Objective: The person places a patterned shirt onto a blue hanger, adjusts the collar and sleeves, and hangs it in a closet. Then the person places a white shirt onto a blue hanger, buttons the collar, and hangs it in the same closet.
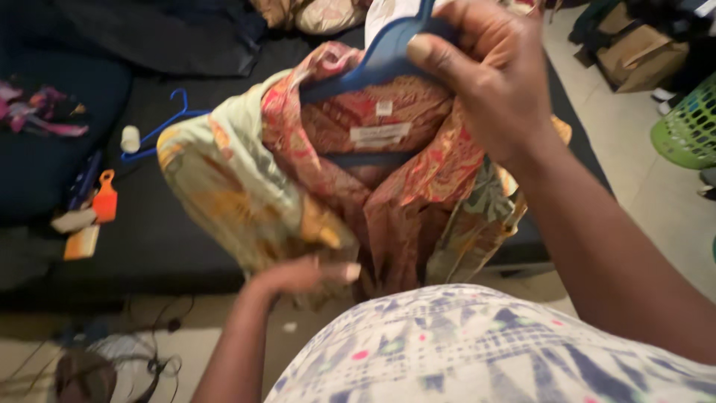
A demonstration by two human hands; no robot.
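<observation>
**Inspector A:** Lowest in the frame sits the person's own patterned white and blue top [477, 351]. Just above it, lower centre, the left hand [302, 275] lies against the bottom hem of the patterned shirt [350, 186]. The picture is blurred there; the fingers look loosely curled on the cloth, but whether they pinch it cannot be told.

**Inspector B:** And the right?

**Inspector A:** The right hand [488, 75], upper centre-right, is closed firmly round the top of a blue plastic hanger [380, 60], thumb across the front. The shirt, orange, red and pale green, hangs on that hanger in the middle of the frame, collar and white neck label facing the camera.

**Inspector B:** Behind the shirt?

**Inspector A:** A dark bed surface [164, 224] fills the centre and left. On it, left of the shirt, lies a second blue hanger [168, 119] with a small white cylinder [130, 139] just beside it, and further left an orange comb [105, 195]. At the right edge, on the pale floor [641, 164], stands a green mesh basket [690, 127], with a brown cardboard box [641, 56] beyond it at upper right.
</observation>
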